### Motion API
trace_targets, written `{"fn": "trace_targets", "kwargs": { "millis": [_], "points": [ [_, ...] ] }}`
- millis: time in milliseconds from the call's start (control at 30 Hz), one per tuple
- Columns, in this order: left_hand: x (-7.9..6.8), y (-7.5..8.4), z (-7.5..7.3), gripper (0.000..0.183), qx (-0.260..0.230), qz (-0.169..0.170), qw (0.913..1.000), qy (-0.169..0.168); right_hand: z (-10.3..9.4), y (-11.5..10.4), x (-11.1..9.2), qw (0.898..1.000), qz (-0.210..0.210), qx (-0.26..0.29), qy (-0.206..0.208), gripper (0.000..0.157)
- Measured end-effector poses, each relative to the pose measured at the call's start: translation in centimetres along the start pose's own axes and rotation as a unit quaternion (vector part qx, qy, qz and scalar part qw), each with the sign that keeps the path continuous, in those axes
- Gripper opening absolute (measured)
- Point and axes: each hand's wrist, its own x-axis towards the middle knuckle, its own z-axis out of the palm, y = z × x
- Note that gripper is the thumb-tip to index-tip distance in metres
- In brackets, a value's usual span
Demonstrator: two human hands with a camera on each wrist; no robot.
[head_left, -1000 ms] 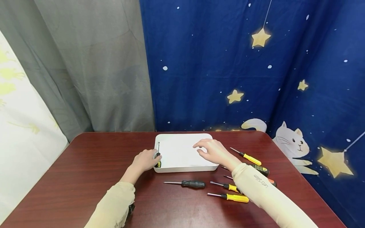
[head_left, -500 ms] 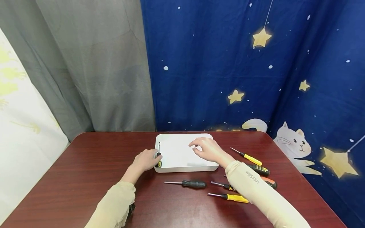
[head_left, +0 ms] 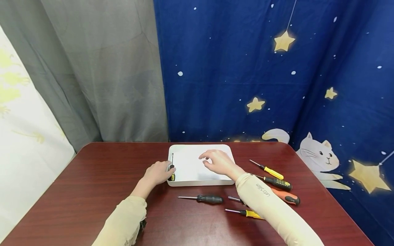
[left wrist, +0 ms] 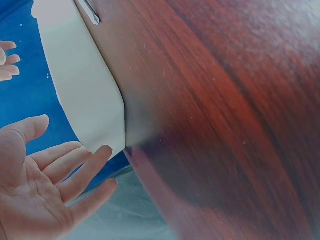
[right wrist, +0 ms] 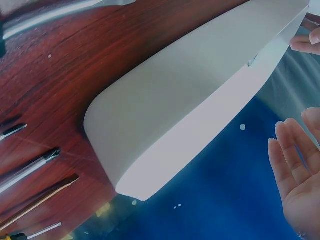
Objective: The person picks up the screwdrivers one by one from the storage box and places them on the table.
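Observation:
A white tray (head_left: 200, 183) lies at the far middle of the table. Inside it, along the left wall, is a black-and-yellow screwdriver (head_left: 172, 177) with its shaft pointing away. My left hand (head_left: 157, 172) is at the tray's left side, fingertips by the rim and thumb overlapping that screwdriver in the head view. The left wrist view shows this hand (left wrist: 45, 185) with fingers spread and nothing in the palm. My right hand (head_left: 218, 162) hovers over the tray's right half, fingers gently bent. In the right wrist view, its palm (right wrist: 302, 187) holds nothing.
A black screwdriver (head_left: 210, 199) lies in front of the tray. To the right are several more: yellow-handled (head_left: 273, 173), black with yellow dots (head_left: 278, 183), orange-and-black (head_left: 286, 196) and another yellow one (head_left: 253, 214), partly under the right sleeve (head_left: 264, 201). Curtains hang behind the table.
My right hand has shifted left over the tray, its sleeve uncovering the orange handle and covering more of the front yellow screwdrivers. My left hand stays at the tray's left side.

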Motion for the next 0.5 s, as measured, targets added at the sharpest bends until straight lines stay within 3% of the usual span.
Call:
{"fn": "trace_targets", "kwargs": {
  "millis": [500],
  "points": [
    [0.0,0.0,0.0,0.037,-0.005,-0.004,1.0000,-0.002,1.4,-0.6,0.9,1.000,0.004,0.004,-0.021,0.022]
  ]
}}
